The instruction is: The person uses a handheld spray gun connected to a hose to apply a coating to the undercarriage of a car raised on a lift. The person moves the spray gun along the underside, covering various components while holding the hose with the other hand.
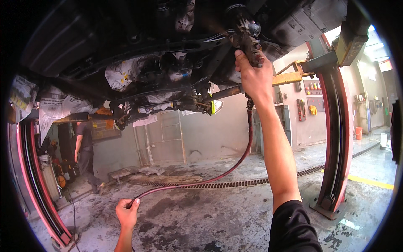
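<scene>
Overhead is the dark underside of a raised vehicle [84,54]. My right hand [257,80] reaches up and is closed around the grip of a grimy spray gun [248,46], its front end close to the black underbody. A faint haze hangs near the gun's tip. From the gun's lower end a dark red air hose [228,170] drops and curves left toward the floor. Lower left, my left hand [126,213] pinches that hose between thumb and fingers. Crumpled newspaper [119,74] covers parts under the vehicle.
Red lift posts [336,143] stand right and left, with a yellow lift arm [287,78] at right. A person [85,147] is at the far left. A drain grate [235,183] crosses the stained floor. Tools hang on the back wall; an orange bucket [359,133] stands far right.
</scene>
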`<state>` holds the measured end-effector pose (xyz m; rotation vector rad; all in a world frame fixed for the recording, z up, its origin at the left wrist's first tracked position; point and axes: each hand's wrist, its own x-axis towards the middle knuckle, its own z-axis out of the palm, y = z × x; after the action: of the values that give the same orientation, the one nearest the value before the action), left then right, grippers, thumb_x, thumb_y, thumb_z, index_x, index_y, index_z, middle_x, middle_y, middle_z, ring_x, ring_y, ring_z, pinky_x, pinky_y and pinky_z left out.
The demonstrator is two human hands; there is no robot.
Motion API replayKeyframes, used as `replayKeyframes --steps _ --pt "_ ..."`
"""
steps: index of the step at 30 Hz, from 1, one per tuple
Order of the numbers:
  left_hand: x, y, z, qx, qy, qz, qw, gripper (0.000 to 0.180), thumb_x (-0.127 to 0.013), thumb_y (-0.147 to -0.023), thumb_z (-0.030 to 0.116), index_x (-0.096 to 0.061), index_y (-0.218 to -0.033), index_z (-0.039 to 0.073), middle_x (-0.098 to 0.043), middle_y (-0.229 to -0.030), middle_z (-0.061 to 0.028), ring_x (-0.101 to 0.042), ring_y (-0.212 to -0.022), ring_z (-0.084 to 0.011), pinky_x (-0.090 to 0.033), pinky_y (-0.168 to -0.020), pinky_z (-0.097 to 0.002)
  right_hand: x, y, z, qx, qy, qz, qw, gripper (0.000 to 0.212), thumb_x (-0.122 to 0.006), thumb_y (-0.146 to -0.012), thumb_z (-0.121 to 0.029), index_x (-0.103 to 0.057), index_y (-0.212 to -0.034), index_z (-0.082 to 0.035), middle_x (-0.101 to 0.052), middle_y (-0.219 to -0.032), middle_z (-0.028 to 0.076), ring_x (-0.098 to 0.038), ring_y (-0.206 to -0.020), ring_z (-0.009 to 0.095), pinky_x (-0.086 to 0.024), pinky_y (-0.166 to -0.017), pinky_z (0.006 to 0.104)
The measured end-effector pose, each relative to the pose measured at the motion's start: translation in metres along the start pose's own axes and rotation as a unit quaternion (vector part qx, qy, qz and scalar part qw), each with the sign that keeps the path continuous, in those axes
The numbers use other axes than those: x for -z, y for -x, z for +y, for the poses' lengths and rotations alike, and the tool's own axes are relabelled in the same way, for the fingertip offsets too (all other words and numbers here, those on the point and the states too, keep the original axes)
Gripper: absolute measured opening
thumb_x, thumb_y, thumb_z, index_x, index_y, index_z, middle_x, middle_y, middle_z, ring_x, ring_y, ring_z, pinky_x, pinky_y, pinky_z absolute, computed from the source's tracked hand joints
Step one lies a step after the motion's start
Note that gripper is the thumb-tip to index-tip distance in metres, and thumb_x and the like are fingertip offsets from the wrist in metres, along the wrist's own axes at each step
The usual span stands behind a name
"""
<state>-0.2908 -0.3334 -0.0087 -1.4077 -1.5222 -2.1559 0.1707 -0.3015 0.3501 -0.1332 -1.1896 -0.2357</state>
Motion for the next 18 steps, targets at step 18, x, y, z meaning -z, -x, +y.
replayKeyframes --steps 18 --pt "0.016 0.001 0.014 -0.022 -0.021 0.013 0.999 0.028 -0.085 -0.091 0.019 -0.065 -0.082 0.001 -0.059 -0.069 0.0042 -0.048 -0.062 -0.0031 -0.038 -0.056 -0.0225 0.012 0.012 0.033 0.017 -0.121 0.018 0.992 0.027 -0.070 -0.101 -0.019 -0.072 -0.118 0.002 -0.075 -0.095 0.007 -0.069 -0.084 0.013 -0.054 -0.078 0.0281"
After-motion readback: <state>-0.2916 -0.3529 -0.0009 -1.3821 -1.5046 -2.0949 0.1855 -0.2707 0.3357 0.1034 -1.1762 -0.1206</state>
